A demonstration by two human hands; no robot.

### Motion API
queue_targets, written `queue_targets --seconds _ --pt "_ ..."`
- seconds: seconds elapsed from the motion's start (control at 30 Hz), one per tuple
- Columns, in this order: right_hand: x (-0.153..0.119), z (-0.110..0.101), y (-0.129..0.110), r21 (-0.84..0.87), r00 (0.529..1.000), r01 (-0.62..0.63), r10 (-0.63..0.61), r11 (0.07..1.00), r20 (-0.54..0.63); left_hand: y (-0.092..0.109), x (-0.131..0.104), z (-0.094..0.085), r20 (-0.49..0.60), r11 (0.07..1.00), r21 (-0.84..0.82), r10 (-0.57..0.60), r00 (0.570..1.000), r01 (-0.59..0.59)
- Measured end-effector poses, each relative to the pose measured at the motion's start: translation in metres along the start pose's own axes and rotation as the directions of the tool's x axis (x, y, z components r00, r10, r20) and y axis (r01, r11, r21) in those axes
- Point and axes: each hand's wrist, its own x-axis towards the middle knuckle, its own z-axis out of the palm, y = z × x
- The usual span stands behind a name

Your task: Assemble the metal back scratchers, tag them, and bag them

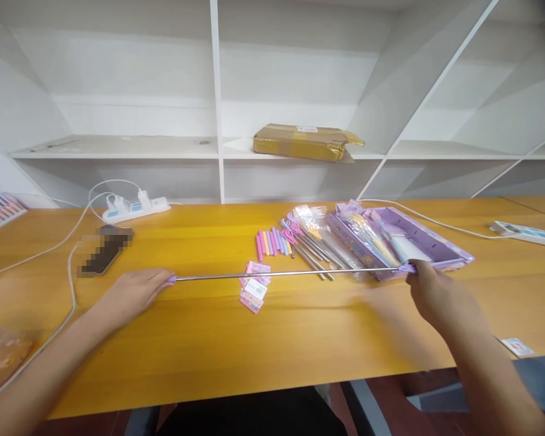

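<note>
A long thin metal rod (290, 274) with purple ends stretches level above the table between both hands. My left hand (148, 287) is closed on its left purple end. At the other end, my right hand (424, 278) grips the purple part, in front of the purple box (436, 242). Small pink cards (255, 287) lie beneath the rod's middle. Behind them are several coloured handles (272, 242) in pink, yellow and purple. Metal rods with coloured heads (311, 248) lie beside them, next to clear plastic packets (331, 230). The purple box holds more wrapped pieces.
A power strip (136, 209) with white cables and a dark phone (106, 249) lie at the left. Behind the table, a taped cardboard box (302, 142) sits on the white shelf (154, 145). Another power strip (527, 233) and a small card (518, 346) are at the right.
</note>
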Motion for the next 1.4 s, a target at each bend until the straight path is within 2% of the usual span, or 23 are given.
queue_targets --seconds 0.1,0.17,0.23,0.3,0.43,0.53,0.67,0.83,0.97,1.17,1.27,1.4 --pt "0.009 -0.001 -0.01 0.026 0.991 -0.004 0.001 1.0 0.135 -0.006 0.002 -0.004 -0.051 0.999 0.029 0.029 0.998 -0.028" --pt "0.012 -0.001 -0.022 0.005 0.988 0.076 -0.076 0.997 0.134 -0.003 0.006 -0.006 -0.051 0.998 0.023 0.068 0.996 -0.067" --pt "0.014 -0.002 -0.043 -0.011 0.976 0.208 -0.207 0.978 0.074 0.008 0.015 -0.004 -0.046 0.995 0.011 0.098 0.994 -0.098" --pt "0.015 -0.004 -0.073 -0.028 0.946 0.323 -0.323 0.946 -0.021 0.025 0.028 0.004 -0.057 0.997 0.01 0.082 0.995 -0.081" --pt "0.02 -0.015 -0.149 -0.007 0.851 0.507 -0.502 0.862 -0.153 0.067 0.058 0.026 -0.065 0.996 -0.067 0.052 0.997 -0.057" --pt "0.02 -0.028 -0.197 -0.008 0.832 0.527 -0.518 0.85 -0.199 0.093 0.073 0.035 -0.054 0.995 -0.096 0.019 0.998 -0.024" --pt "0.01 -0.04 -0.234 0.007 0.802 0.565 -0.547 0.825 -0.24 0.11 0.079 0.034 0.038 0.998 -0.065 -0.004 0.999 0.007" --pt "-0.002 -0.035 -0.248 0.037 0.754 0.646 -0.631 0.762 -0.183 0.105 0.075 0.033 0.115 0.999 -0.045 0.016 0.993 -0.01" --pt "-0.011 -0.031 -0.246 0.049 0.635 0.763 -0.734 0.645 -0.241 0.093 0.066 0.03 0.149 0.993 -0.09 0.089 0.985 -0.076" --pt "-0.021 -0.048 -0.25 0.05 0.518 0.848 -0.803 0.528 -0.294 0.091 0.054 0.019 0.246 0.985 -0.131 0.14 0.959 -0.11" --pt "-0.017 -0.052 -0.254 0.075 0.456 0.886 -0.828 0.458 -0.327 0.094 0.053 0.018 0.195 0.982 -0.134 0.16 0.968 -0.135" --pt "-0.009 -0.05 -0.257 0.106 0.454 0.888 -0.812 0.448 -0.366 0.099 0.057 0.018 0.123 0.982 -0.031 0.187 0.975 -0.184"
